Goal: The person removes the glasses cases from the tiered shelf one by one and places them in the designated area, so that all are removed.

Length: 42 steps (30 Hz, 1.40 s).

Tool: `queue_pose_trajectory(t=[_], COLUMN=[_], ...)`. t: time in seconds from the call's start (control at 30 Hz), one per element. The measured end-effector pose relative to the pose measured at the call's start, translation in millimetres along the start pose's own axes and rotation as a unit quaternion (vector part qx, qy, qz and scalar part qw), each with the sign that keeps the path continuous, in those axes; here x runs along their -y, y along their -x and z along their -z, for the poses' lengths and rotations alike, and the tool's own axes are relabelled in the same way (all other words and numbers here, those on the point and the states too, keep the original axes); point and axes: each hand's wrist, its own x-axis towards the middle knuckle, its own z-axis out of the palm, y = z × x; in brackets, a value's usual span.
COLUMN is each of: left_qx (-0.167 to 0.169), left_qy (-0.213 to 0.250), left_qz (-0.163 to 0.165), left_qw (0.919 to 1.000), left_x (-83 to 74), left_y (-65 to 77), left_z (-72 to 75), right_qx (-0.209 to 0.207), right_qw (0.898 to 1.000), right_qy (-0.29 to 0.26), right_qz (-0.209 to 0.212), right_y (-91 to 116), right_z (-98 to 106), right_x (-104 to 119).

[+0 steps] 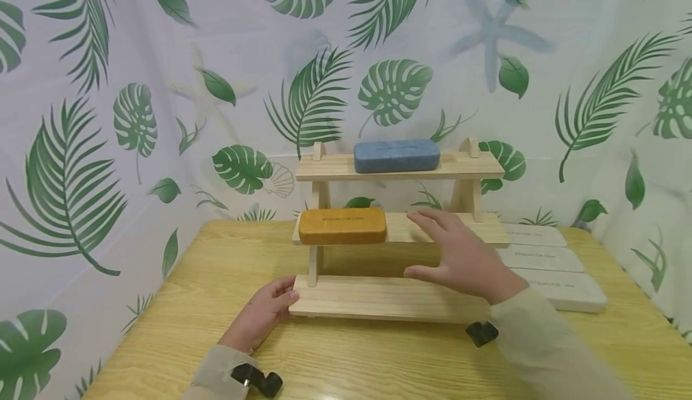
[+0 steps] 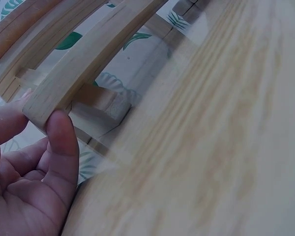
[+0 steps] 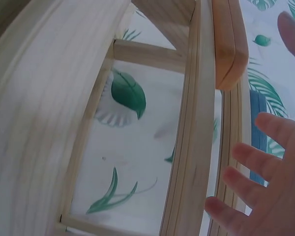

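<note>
Two soft-cornered cases lie on a three-tier wooden rack (image 1: 316, 265) in the head view, long axes running left to right: an orange case (image 1: 343, 226) at the left of the middle shelf (image 1: 402, 230), a blue case (image 1: 397, 155) on the top shelf (image 1: 334, 169). Both carry small lettering, unreadable here, as do three white cases (image 1: 542, 259) on the table (image 1: 346, 361) at right. A person's left hand (image 1: 265, 311) grips the left end of the bottom shelf (image 1: 386, 299); the right hand (image 1: 466, 256), wide and holding nothing, is near the orange case. In the left wrist view, thumb and fingers pinch the shelf end, its board slanting up rightward. In the right wrist view, spread fingers appear before the blue case; the orange case points nearly upright.
</note>
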Motion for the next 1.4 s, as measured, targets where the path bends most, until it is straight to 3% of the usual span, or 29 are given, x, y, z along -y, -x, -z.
queue_pose_trajectory(t=[0.33,0.63,1.1,1.4], left_qx=[-0.006,0.001,-0.001,0.002], left_qy=[0.002,-0.002,0.0,0.003], left_qz=[0.002,-0.003,-0.002,-0.004], left_qw=[1.0,1.0,1.0,1.0], left_x=[1.6,0.7,1.7,1.3], left_y=[1.1,1.7,2.0,1.1], left_z=[0.8,0.1,-0.5,-1.4], right_qx=[0.033,0.029,0.052,0.058], right_qw=[0.999,0.999,0.998,0.998], right_qy=[-0.005,0.02,0.041,0.032], right_qz=[-0.007,0.004,-0.013,-0.015], right_y=[-26.2,-50.4,-85.5,-104.8], right_z=[-7.7,-17.9,-33.9,-42.4], right_x=[19.7,28.5,50.3,59.7])
